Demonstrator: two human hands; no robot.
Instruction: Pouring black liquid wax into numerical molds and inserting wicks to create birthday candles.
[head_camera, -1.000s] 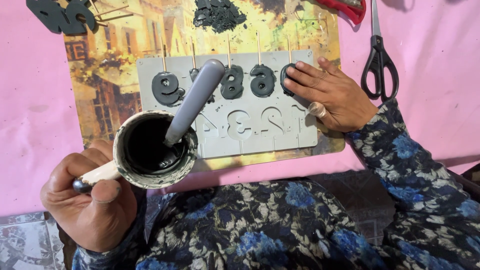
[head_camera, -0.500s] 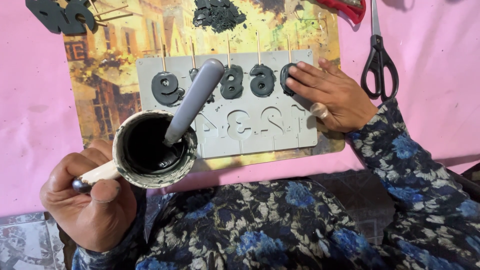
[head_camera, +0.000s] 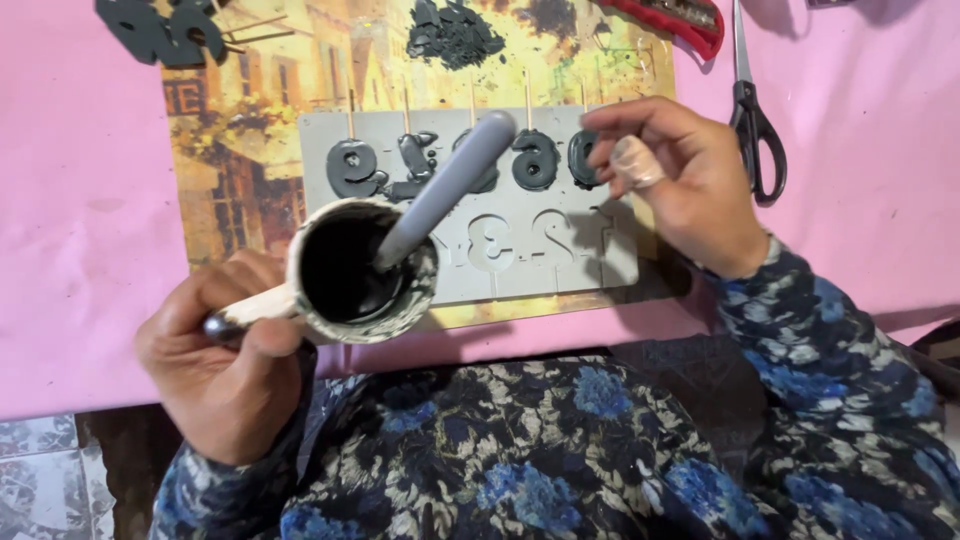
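Left hand (head_camera: 225, 350) closed around the handle of a small white, paint-smeared cup of black liquid (head_camera: 358, 270), held just above the near edge of the work surface; a grey cylindrical stick (head_camera: 445, 190) stands in the cup, leaning up and right over the mould; right hand (head_camera: 680, 185) hovers over the right end of a pale grey flat silicone mould with number-shaped cavities (head_camera: 560, 265), fingers loosely curled, gripping nothing, a thin covering on one fingertip; whether that fingertip touches the mould cannot be told from this angle; mould's upper row is filled with dark grey material, thin wooden sticks poking out of the top edge; lower row of cavities is unfilled; mould lies on a yellow-brown printed picture sheet (head_camera: 240, 150), which lies on a pink table cover (head_camera: 80, 230); a heap of dark grey crumbs (head_camera: 452, 32) sits on the sheet above the mould; black-handled scissors (head_camera: 752, 110) lie right of the hand; a red-handled tool (head_camera: 672, 18) at the top edge; finished dark grey number pieces (head_camera: 165, 28) top left.
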